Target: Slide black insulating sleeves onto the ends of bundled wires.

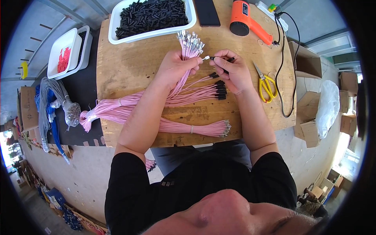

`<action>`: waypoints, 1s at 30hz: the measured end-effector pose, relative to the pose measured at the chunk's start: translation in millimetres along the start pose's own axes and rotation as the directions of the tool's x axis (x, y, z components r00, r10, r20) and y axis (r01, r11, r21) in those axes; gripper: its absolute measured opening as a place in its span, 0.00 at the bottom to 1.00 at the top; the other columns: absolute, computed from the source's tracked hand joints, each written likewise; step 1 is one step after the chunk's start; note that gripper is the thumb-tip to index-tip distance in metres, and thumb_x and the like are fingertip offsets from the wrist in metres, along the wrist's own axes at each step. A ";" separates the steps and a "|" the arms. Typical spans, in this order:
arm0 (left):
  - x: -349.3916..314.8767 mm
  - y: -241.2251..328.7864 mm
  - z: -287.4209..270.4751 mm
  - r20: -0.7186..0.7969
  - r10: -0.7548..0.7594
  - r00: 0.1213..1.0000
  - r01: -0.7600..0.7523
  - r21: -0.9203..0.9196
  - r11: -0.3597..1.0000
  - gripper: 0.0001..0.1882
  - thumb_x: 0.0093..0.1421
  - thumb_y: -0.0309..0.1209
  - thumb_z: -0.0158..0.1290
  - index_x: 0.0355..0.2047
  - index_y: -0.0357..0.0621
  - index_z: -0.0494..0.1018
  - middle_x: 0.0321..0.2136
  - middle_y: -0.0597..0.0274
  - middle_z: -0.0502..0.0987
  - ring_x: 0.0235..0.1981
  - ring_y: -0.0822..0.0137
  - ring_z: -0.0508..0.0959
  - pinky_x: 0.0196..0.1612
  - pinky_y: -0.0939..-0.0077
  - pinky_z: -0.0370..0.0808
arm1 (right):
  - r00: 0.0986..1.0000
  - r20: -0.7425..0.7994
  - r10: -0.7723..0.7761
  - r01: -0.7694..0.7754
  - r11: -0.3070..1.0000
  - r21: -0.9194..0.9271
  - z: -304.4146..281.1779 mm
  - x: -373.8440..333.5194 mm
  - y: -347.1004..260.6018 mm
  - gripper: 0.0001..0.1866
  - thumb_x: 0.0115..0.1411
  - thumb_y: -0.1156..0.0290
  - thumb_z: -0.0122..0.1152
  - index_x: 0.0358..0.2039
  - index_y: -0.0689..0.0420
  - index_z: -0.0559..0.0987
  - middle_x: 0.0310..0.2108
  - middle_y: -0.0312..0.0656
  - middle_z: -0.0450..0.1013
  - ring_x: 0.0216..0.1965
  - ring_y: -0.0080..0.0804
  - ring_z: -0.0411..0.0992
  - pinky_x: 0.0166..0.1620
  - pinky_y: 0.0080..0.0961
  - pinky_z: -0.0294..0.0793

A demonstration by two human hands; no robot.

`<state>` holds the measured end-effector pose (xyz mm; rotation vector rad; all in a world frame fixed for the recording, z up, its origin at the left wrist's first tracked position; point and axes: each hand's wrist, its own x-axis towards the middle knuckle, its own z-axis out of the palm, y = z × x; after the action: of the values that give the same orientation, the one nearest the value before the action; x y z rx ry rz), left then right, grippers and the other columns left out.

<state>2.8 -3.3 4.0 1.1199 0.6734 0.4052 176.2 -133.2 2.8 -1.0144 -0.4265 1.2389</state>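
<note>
My left hand (178,67) is closed round a bundle of pink wires (186,51) whose silver metal terminals fan out above the fist. Between its thumb and finger one terminal (206,58) points toward my right hand. My right hand (231,67) pinches a small black sleeve (212,58) at that terminal; more black pieces show among its fingers. Whether the sleeve is over the terminal I cannot tell. Below, pink wires with black sleeved ends (220,90) lie on the table, and nearer me is a tied pink bundle with bare metal ends (225,128).
A white tray of black sleeves (113,34) stands at the back, beside a dark phone (207,13). An orange heat gun (250,23) lies back right, its black cord (279,74) looping past yellow-handled scissors (267,88). At left are a white tub with red pieces (53,64) and grey cables (47,102).
</note>
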 end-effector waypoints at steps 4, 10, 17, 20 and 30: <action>-0.1 0.1 -1.0 0.021 0.003 1.000 -0.002 -0.020 1.000 0.10 0.59 0.27 0.63 0.36 0.31 0.79 0.26 0.59 0.80 0.24 0.73 0.76 0.29 0.80 0.72 | 0.998 -0.045 -0.039 0.037 0.998 -0.044 5.0 -1.6 1.4 0.06 0.62 0.78 0.65 0.40 0.61 0.79 0.31 0.38 0.77 0.24 0.13 0.64 0.23 0.09 0.57; -2.1 3.2 0.4 0.018 -0.012 1.000 0.012 0.003 1.000 0.10 0.59 0.27 0.63 0.36 0.31 0.79 0.27 0.59 0.80 0.25 0.73 0.77 0.30 0.79 0.74 | 0.995 -0.062 -0.076 0.072 0.995 -0.068 7.4 -1.8 2.3 0.07 0.62 0.79 0.64 0.41 0.64 0.80 0.28 0.34 0.74 0.23 0.13 0.63 0.23 0.10 0.56; 0.8 -1.5 -2.9 0.059 0.006 0.998 -0.006 0.008 1.000 0.10 0.58 0.26 0.63 0.36 0.32 0.79 0.27 0.59 0.80 0.27 0.72 0.77 0.32 0.78 0.75 | 0.988 -0.063 -0.143 0.137 0.986 -0.096 7.1 -3.1 4.9 0.09 0.62 0.79 0.64 0.43 0.64 0.81 0.26 0.31 0.72 0.23 0.12 0.61 0.23 0.11 0.56; 0.2 -1.1 -1.6 0.062 0.008 0.998 -0.009 0.011 1.000 0.10 0.58 0.26 0.63 0.36 0.32 0.79 0.27 0.59 0.80 0.27 0.72 0.77 0.32 0.78 0.75 | 0.987 -0.066 -0.149 0.140 0.982 -0.125 9.0 -4.0 5.1 0.09 0.62 0.79 0.64 0.43 0.64 0.81 0.26 0.30 0.72 0.23 0.12 0.61 0.23 0.11 0.55; 0.8 -2.2 -2.6 0.069 0.011 0.998 -0.013 0.029 0.999 0.10 0.57 0.26 0.64 0.35 0.32 0.79 0.27 0.59 0.80 0.26 0.71 0.77 0.32 0.77 0.75 | 0.987 -0.078 -0.140 0.129 0.983 -0.133 9.2 -2.4 6.2 0.07 0.62 0.76 0.65 0.40 0.64 0.81 0.30 0.35 0.76 0.22 0.13 0.61 0.23 0.10 0.55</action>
<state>1.5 -1.9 1.0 1.1616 0.6140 0.3656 164.9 -131.8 3.1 -1.1252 -0.5032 1.0533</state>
